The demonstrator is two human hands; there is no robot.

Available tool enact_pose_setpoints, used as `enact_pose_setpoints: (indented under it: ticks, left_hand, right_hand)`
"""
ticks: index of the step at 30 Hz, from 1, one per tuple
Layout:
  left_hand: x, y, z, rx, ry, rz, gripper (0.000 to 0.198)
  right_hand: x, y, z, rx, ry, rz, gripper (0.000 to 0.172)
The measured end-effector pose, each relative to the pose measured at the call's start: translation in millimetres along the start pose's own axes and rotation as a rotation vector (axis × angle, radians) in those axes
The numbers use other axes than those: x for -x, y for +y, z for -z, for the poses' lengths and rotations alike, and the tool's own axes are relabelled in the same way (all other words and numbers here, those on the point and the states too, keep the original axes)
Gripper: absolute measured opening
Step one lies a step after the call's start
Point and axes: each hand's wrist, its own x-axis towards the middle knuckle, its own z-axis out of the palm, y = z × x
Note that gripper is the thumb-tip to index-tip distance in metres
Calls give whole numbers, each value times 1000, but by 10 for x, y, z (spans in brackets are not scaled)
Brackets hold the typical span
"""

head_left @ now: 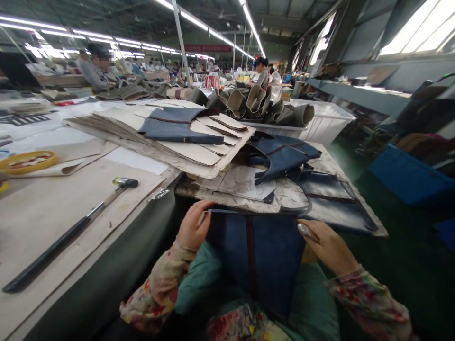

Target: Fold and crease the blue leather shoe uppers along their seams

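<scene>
A black-handled hammer (71, 232) lies on a sheet of tan paper (46, 222) on the workbench (88, 279), with a yellow dish (28, 162) farther along the bench. Ahead, rolled olive panels (256, 105) spill over a white plastic bin (329, 124) (a co-worker (262, 73) stands just past them), and a blue crate (408, 175) sits on the green floor (401, 246) to the right.

left hand (194, 226) | right hand (329, 247) | both gripping navy bag panel (256, 260)

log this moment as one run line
left hand: holds blue bag | right hand: at bag edge | nearby: hammer on paper
</scene>
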Motion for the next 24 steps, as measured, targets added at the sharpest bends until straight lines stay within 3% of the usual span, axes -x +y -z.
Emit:
enact_pose_setpoints:
  ticks: [3,5,8,11,17,21,24]
  left_hand:
    - [28,425,-345,-130,-159,-282,32]
    - [87,584,-587,-172,-234,-402,35]
    - [182,650,-884,-239,-307,-507,37]
    - [246,610,-1056,-293,-356,-554,38]
    - [276,529,-1073,-377,-310,-535,43]
    - [295,523,-1010,-399,-284,-553,41]
    - [324,533,-990,-396,-273,-541,40]
  right_hand:
    - [174,-57,-114,65,61,8,20]
    - [310,-122,-162,53,65,14,16]
    - [509,-200,-214,7,87,-3,19]
    - [640,-235,-263,-32,148,-41,21]
    - [624,-287,-320,-138,148,-161,27]
    - [599,-358,-289,-155,150,-83,23]
    - [663,-413,-263,-72,141,-2,30]
